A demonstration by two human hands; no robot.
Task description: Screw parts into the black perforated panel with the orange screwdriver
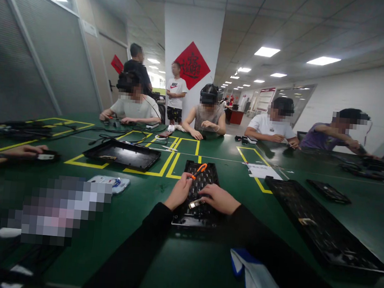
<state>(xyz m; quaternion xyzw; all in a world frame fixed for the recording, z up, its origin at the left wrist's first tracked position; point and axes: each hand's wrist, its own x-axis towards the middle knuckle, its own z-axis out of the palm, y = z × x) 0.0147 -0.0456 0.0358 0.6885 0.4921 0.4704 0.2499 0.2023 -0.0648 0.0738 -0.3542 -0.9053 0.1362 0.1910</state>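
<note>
A black plastic keyboard-like housing [198,221] with an open, studded inside lies lengthwise in front of me on the green table. My left hand [180,191] is at its left edge, fingers closed around a slim tool with an orange-and-black handle [200,170]; the tool's exact kind is unclear. My right hand [220,198] is bent over the housing's middle, its fingertips on a small silver-ended piece [195,204] that resembles a USB plug. The fingers partly hide that piece and the parts beneath.
A long black housing [325,232] lies right, a black tray [124,155] far left. Near me are a blue-and-white cloth [260,280] and a patterned phone case [117,184]. Another person's hand [26,151] reaches in from the left. Several people sit across the table.
</note>
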